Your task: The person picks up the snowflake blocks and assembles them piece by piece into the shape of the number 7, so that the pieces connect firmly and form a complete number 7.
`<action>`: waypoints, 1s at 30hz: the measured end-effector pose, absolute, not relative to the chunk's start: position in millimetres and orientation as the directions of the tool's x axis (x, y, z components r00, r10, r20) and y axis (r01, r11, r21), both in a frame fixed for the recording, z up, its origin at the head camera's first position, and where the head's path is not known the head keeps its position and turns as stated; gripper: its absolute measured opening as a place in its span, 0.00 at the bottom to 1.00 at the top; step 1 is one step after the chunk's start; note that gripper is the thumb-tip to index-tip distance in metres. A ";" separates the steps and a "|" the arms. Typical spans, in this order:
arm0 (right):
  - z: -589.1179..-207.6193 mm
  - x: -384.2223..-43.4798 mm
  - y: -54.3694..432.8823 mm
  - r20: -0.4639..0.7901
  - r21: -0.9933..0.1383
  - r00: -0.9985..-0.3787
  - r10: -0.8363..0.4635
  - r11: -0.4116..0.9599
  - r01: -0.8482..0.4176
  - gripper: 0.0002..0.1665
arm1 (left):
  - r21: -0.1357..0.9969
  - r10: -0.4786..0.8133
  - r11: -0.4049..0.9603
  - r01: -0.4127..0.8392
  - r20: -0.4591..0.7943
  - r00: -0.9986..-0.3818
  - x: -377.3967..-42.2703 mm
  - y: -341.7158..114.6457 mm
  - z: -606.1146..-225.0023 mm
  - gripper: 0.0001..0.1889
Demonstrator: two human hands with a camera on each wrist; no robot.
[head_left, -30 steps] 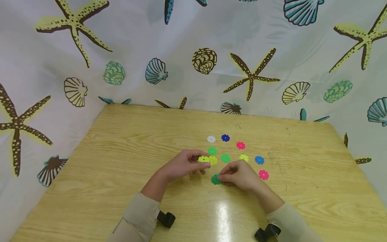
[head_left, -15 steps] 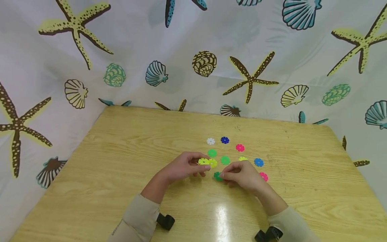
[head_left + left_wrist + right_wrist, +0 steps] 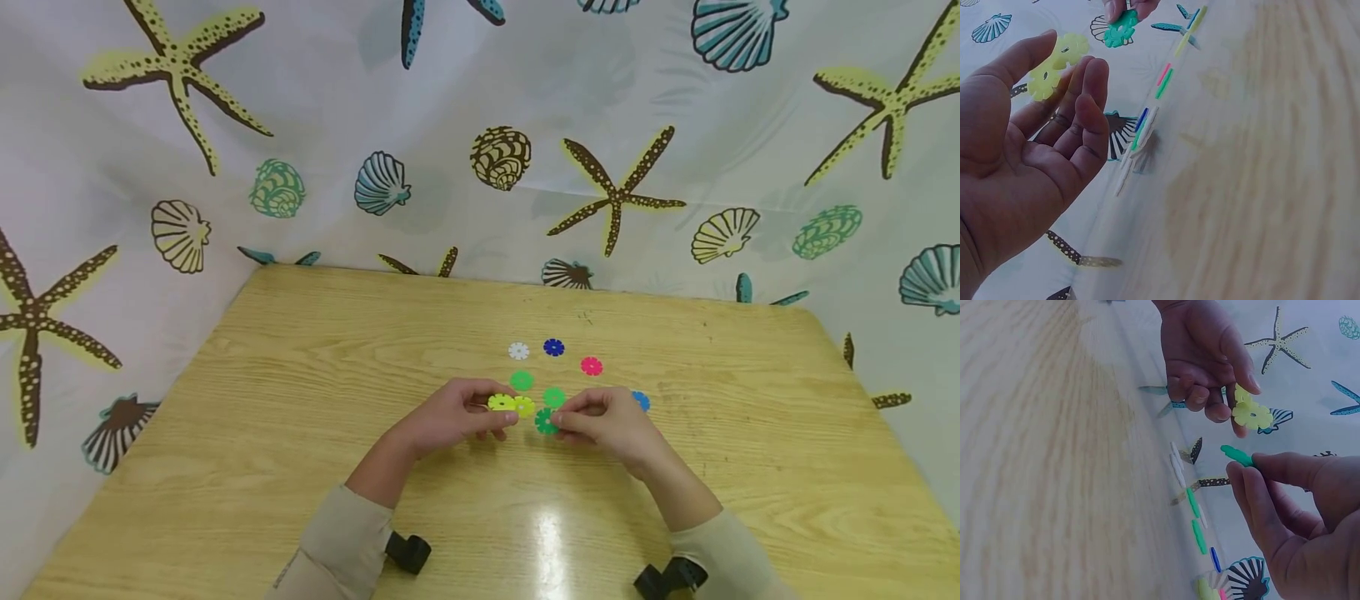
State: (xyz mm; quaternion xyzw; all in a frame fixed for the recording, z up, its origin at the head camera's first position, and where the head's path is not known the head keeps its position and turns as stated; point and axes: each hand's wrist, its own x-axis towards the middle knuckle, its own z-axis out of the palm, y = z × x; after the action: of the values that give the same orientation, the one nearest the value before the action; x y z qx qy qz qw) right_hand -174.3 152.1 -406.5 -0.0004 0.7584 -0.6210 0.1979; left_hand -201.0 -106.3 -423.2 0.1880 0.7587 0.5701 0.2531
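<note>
Two joined yellow discs (image 3: 513,402) are pinched in the left hand (image 3: 450,417) just below the centre of the head frame; to their right, a green disc (image 3: 543,422) is gripped by the right hand (image 3: 613,427) above the bench (image 3: 345,375).

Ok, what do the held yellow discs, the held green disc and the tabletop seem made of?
Yellow discs: probably plastic, fairly smooth; the bright, even colour and clean-cut notches suggest it.
Green disc: likely plastic too, smooth-looking, with one solid colour and a notched rim.
Tabletop: wood or wood-look laminate, somewhat glossy; grain lines and a bright reflection show, but which is unclear.
</note>
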 end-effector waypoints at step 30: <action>-403.2 -176.2 158.8 -0.278 -0.957 -0.929 -0.245 0.152 0.246 0.13 | 0.963 0.589 0.269 -0.018 -0.180 -0.788 -203.2 -100.2 -430.0 0.22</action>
State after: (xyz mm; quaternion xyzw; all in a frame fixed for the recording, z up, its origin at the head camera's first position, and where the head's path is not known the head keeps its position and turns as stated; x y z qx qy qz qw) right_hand -176.2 158.8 -403.2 0.0005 0.7352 -0.6510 0.1887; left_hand -203.2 -100.2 -430.0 0.1901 0.7515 0.5737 0.2646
